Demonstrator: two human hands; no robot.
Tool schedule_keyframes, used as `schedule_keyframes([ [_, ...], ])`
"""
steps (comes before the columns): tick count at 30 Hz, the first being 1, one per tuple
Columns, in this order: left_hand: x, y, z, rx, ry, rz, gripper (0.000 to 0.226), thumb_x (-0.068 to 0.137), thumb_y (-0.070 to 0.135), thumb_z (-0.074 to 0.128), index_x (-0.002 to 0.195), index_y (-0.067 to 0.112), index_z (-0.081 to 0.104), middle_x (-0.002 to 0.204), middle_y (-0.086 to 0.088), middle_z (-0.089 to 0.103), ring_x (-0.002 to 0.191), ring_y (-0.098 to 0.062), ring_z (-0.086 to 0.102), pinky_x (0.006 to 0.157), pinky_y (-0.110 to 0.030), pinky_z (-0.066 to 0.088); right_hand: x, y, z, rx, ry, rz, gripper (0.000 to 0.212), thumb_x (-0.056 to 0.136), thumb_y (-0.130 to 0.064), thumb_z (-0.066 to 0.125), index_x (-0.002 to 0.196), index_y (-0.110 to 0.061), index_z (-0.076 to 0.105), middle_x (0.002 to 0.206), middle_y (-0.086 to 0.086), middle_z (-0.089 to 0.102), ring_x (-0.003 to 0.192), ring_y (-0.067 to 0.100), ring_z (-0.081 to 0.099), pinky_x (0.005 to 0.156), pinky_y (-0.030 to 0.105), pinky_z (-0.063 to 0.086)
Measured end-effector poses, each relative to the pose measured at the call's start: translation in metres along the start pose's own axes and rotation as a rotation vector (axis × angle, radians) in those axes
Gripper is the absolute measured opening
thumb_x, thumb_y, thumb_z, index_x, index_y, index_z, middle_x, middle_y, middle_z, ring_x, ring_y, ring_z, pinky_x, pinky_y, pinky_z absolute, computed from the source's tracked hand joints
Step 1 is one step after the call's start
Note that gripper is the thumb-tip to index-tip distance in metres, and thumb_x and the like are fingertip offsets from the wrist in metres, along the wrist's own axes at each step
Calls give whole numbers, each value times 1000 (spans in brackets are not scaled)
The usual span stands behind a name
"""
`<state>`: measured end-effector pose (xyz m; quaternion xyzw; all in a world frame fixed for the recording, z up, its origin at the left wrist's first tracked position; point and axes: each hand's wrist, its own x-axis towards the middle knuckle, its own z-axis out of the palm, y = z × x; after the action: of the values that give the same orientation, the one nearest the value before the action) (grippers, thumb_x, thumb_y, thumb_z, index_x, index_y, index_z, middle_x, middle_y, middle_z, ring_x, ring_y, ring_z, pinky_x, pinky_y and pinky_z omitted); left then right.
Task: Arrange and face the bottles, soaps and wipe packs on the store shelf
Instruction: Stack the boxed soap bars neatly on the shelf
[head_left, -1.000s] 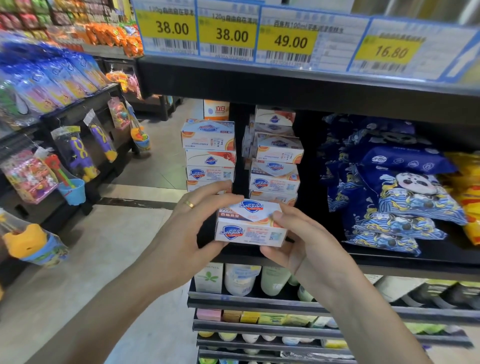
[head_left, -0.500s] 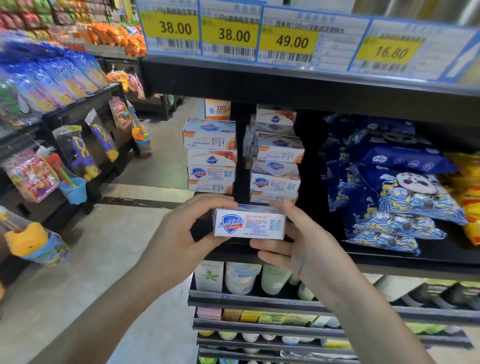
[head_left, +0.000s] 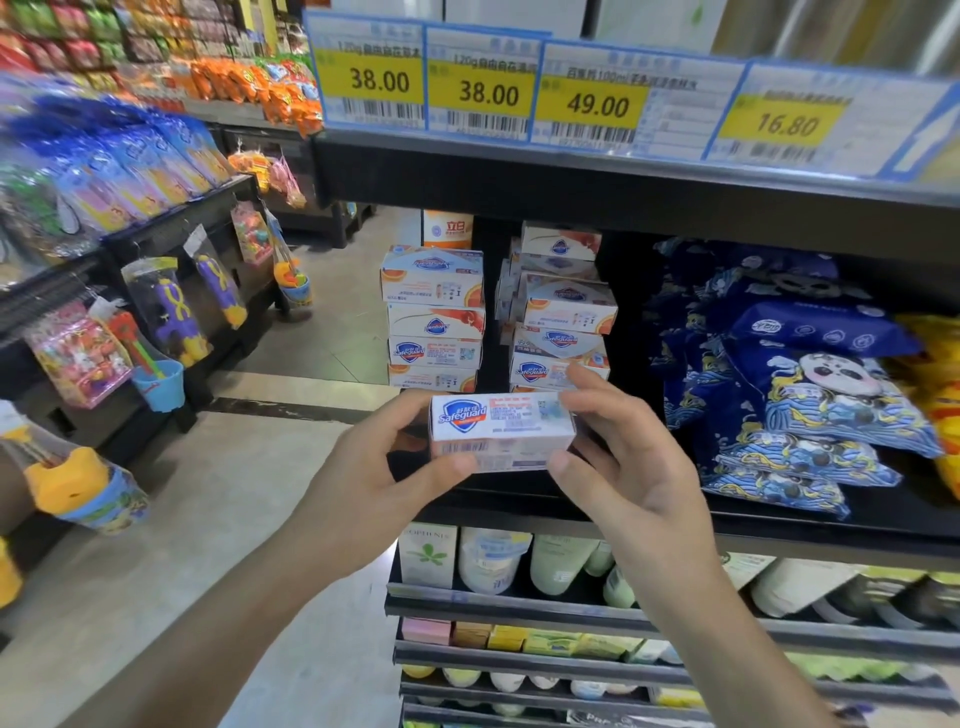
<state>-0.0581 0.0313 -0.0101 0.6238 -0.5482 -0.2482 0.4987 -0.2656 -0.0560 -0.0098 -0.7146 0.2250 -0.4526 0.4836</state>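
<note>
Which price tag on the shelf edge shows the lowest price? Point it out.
The rightmost price tag, marked 16.80. The three to its left read 38.00, 38.00 and 49.00.

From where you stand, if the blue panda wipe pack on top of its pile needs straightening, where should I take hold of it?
Probably by its two short crimped ends, coming from the open shelf front. The panda wipe pack is a soft pillow pouch lying tilted on the stack of wipe packs, so pinching the middle would likely just dent it. Both the left hand and right hand currently hold the soap box.
</note>
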Motion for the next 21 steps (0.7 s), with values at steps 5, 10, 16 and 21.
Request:
schedule_keyframes([
  [5, 1, 2, -1, -34, -15, -60, 48, 83, 47, 70, 129, 40, 60, 123, 26, 69, 118, -5, 64, 101, -37, 55, 2, 0, -3, -29, -75, 1, 25, 89, -10, 72, 107, -28, 74, 153, -11, 49, 146, 5, 39, 115, 45, 42],
  [10, 2, 4, -5, -96, -60, -109, 52, 83, 55, 74, 130, 36, 63, 125, 16, 71, 119, -13, 66, 104, -46, 54, 1, 0, -4, -52, -129, 0, 34, 92, 2, 71, 107, -28, 76, 155, -14, 46, 147, 3, 37, 113, 34, 46],
  [16, 5, 9, -6, -200, -122, -183, 44, 88, 44, 67, 129, 31, 64, 120, 13, 75, 114, -9, 70, 100, -35, 54, 0, 1, -3, -90, -185, 8, 44, 90, 4, 72, 122, -27, 73, 159, -19, 37, 144, 1, 41, 104, 25, 50],
  [21, 8, 13, -4, -202, -106, -265, 39, 90, 52, 60, 125, 37, 67, 111, 14, 77, 103, -8, 71, 90, -31, 51, 0, -1, -4, -105, -206, -2, 51, 88, 9, 72, 124, -28, 71, 163, -22, 28, 141, -3, 43, 98, 22, 53],
])
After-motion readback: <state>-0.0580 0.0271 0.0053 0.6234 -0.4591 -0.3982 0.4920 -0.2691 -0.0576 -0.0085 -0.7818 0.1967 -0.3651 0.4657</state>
